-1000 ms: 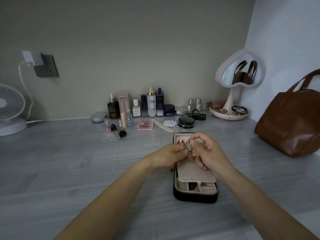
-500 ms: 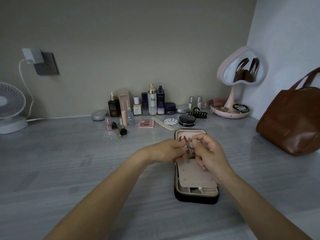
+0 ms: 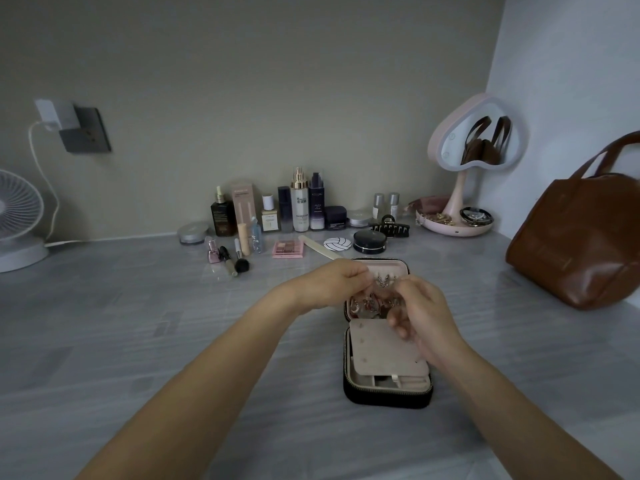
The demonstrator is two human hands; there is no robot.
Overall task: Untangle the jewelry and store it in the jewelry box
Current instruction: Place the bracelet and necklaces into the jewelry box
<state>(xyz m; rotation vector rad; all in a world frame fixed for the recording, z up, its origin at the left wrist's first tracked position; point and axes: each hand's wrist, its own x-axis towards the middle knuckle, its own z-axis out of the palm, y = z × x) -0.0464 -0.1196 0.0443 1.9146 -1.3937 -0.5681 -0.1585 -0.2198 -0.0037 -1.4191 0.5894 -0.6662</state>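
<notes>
A thin silvery chain with small pendants (image 3: 382,281) hangs stretched between the two hands, held over the far half of the open black zip-around jewelry box with a pale pink lining (image 3: 388,396), likely so anything that slips falls inside. The left hand (image 3: 334,284) pinches one end with fingers closed; the right hand (image 3: 420,315) pinches the other, its lower fingers loosely curled and blurred. Below them a tangled heap of trinkets (image 3: 367,304) lies in the box's far compartment. The box sits on the grey streaked bench (image 3: 138,341), with cosmetic bottles (image 3: 299,202) lined up well beyond.
</notes>
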